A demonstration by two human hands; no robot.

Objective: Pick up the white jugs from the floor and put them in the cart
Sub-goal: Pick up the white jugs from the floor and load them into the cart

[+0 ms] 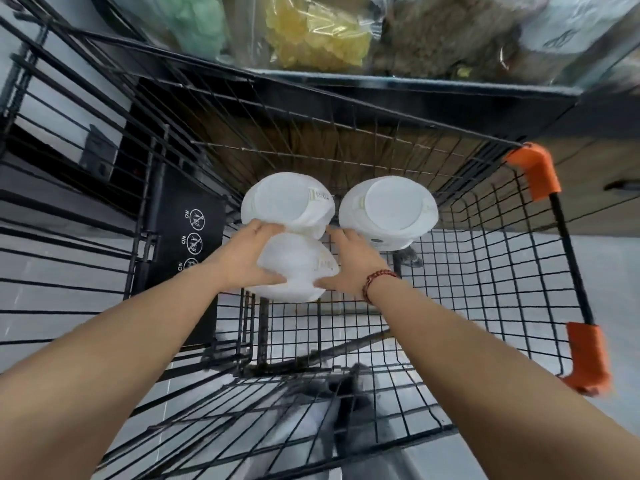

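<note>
Seen from above, the left hand and right hand, equally near, clasp a third white jug between them low in the wire cart, fingers curled round its sides, the jug touching the far-left jug, with the far-right jug just beside.

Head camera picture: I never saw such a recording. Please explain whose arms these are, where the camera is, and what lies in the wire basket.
There is no machine: the grip is a person's two bare hands. The one camera sits on the person's head and looks down, so both arms enter from below. The left hand and right hand hold the near jug between them, inside the wire cart. Two more white ones rest at its far end: the far left jug and the far right jug. Bagged goods lie on a shelf above.
</note>
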